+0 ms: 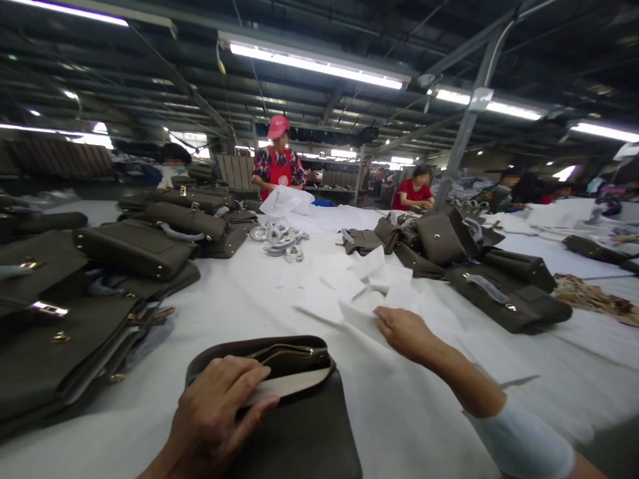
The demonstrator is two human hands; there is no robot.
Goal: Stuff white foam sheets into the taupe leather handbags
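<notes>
— Head view: the left hand [219, 409] lies spread on the bag [289, 412], fingers curled over its open mouth and pressing a pale sheet [294, 384] that sticks out of it. It pins the bag more than it grips it.

— And the right hand [407, 332]?

— Stretched out toward one o'clock, fingers half closed, pinching the edge of a white paper [359, 316] from the loose heap [379, 276] on the table [249, 293].

— What could go wrong?

— I'd judge the paper the weak point. It is thin and held only by an edge, so a quick tug could tear it or drag its neighbours along. The bag's mouth is kept open by one hand alone; if that hand eases, the flap may close on the zip [287, 352].

— Where does the bag sit?

— Nearest the camera, at six o'clock, under the left hand. The right hand is apart from it, up at one o'clock. Stacked bags [74, 332] stand at nine o'clock, more bags [499, 279] at two.
</notes>
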